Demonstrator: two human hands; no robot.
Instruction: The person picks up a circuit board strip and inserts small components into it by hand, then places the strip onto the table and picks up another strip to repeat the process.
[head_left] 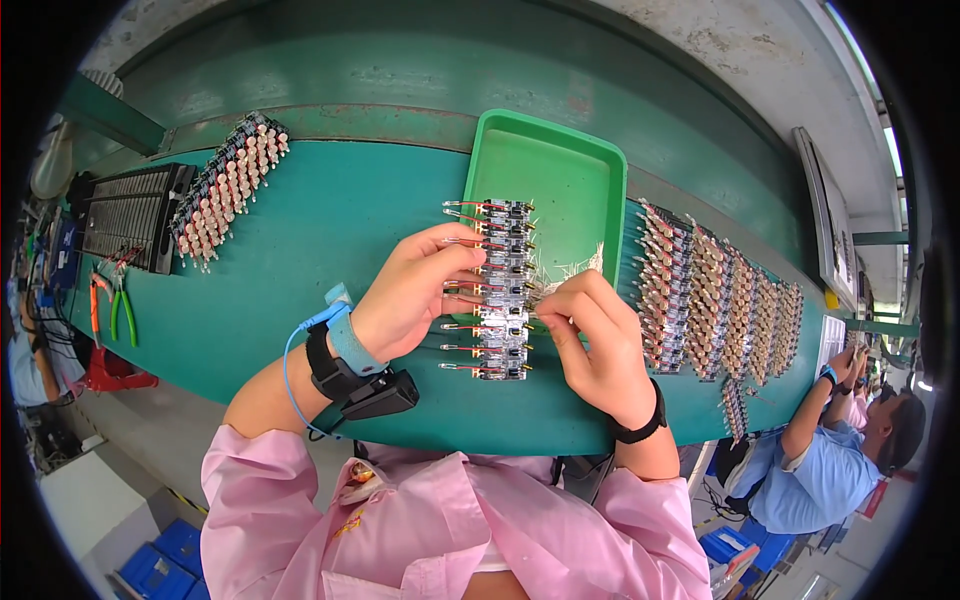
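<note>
A row of small black and clear parts, joined side by side, stands in front of me, with red leads and tiny clear-tipped ends sticking out to its left. My left hand grips this row by its left side, thumb and fingers closed on it. On the other side my right hand is pinched at the row's right edge; whatever is between the fingertips is too small to make out. Behind the fingers, thin white pieces lie heaped in the near end of a green tray.
Several finished-looking rows of similar parts stand at the right. At the far left are another stack of rows, a black slotted rack and green-handled pliers. A co-worker in blue sits beyond the right end.
</note>
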